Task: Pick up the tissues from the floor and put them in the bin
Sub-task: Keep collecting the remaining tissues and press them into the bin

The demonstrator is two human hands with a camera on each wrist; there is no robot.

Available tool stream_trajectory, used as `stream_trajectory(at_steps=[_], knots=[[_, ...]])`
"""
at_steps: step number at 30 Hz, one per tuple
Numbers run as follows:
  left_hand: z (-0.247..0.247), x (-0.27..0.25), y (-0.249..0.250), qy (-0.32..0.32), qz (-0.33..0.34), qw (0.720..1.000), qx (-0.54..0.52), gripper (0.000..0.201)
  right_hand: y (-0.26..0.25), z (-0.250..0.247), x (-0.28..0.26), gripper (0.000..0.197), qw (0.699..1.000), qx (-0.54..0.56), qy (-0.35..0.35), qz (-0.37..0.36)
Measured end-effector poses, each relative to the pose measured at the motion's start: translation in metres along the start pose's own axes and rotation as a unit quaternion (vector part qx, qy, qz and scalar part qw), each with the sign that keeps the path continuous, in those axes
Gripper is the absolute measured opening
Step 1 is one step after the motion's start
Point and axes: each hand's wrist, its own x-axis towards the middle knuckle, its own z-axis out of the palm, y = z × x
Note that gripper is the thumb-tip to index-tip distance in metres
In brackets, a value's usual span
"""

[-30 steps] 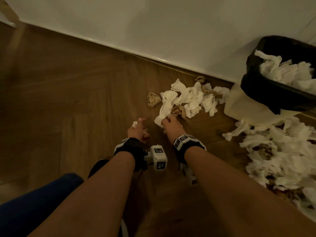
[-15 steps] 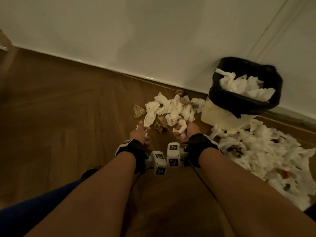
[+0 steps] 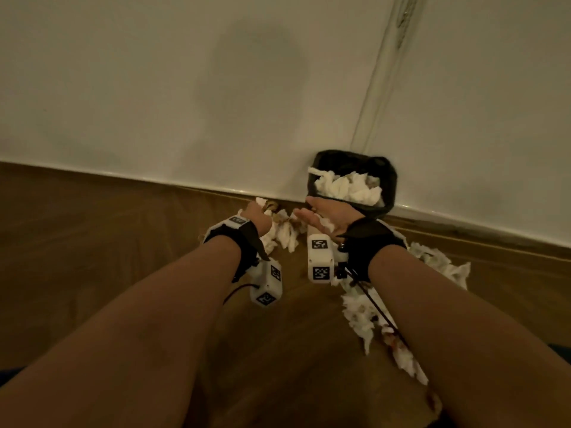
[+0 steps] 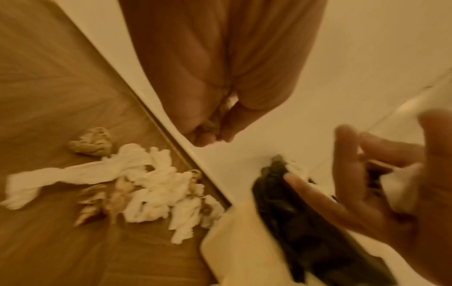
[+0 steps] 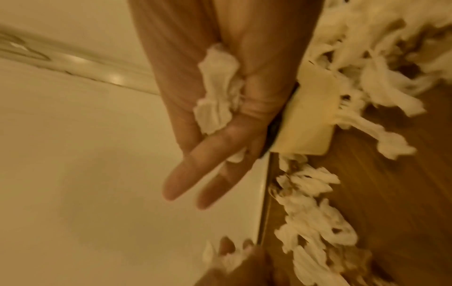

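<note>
Right hand (image 3: 324,216) palm up, fingers (image 5: 186,180) mostly straight, thumb pressing a white tissue wad (image 5: 216,96) into the palm: grip closed on it. Held just beside the near left rim of the bin (image 3: 387,180), against the far wall (image 3: 185,88). Left hand (image 3: 258,219) curled tight round a brownish crumpled tissue (image 4: 215,118), grip closed, left of the right hand and above a floor pile (image 3: 282,234). Bin black-lined, cream-bodied, heaped with white tissues (image 3: 349,186). More tissues on the wooden floor (image 3: 92,242): the pile of white and brown ones left of the bin by the skirting, one brown ball (image 4: 91,142) further left, a second spread (image 3: 367,313) right and nearer, under the right forearm.
</note>
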Motion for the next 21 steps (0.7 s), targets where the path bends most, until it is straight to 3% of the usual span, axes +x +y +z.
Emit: stream_trajectory(at_steps=[2, 3, 5, 7, 9, 13, 16, 18, 21], knots=[[0.01, -0.016, 0.036, -0.034, 0.058, 0.997, -0.034, 0.016, -0.027, -0.008, -0.018, 0.028, 0.998, -0.032, -0.012, -0.05], [0.015, -0.024, 0.053, -0.06, 0.08, 0.994, -0.052, 0.015, -0.039, -0.015, -0.023, 0.022, 0.998, 0.004, -0.025, -0.061], [0.025, -0.039, 0.086, -0.099, 0.112, 0.987, -0.051, 0.02, -0.061, -0.03, -0.031, 0.032, 0.993, 0.029, 0.02, -0.114], [0.032, -0.048, 0.11, -0.081, 0.149, 0.985, -0.013, 0.024, -0.076, -0.046, -0.035, 0.049, 0.984, 0.048, 0.101, -0.139], [0.036, -0.054, 0.129, -0.056, 0.174, 0.983, 0.016, 0.027, -0.086, -0.062, -0.042, 0.056, 0.975, 0.099, 0.132, -0.15], [0.039, -0.05, 0.155, -0.04, 0.173, 0.979, 0.097, 0.03, -0.096, -0.083, -0.045, 0.048, 0.958, 0.158, 0.169, -0.17], [0.047, -0.038, 0.162, -0.005, 0.187, 0.972, 0.139, 0.035, -0.102, -0.093, -0.034, 0.054, 0.93, 0.212, 0.227, -0.196], [0.054, -0.027, 0.161, -0.003, 0.196, 0.971, 0.137, 0.044, -0.107, -0.097, -0.027, 0.052, 0.926, 0.212, 0.227, -0.216], [0.063, -0.008, 0.159, 0.019, 0.194, 0.974, 0.113, 0.036, -0.112, -0.102, -0.012, 0.035, 0.926, 0.221, 0.197, -0.233]])
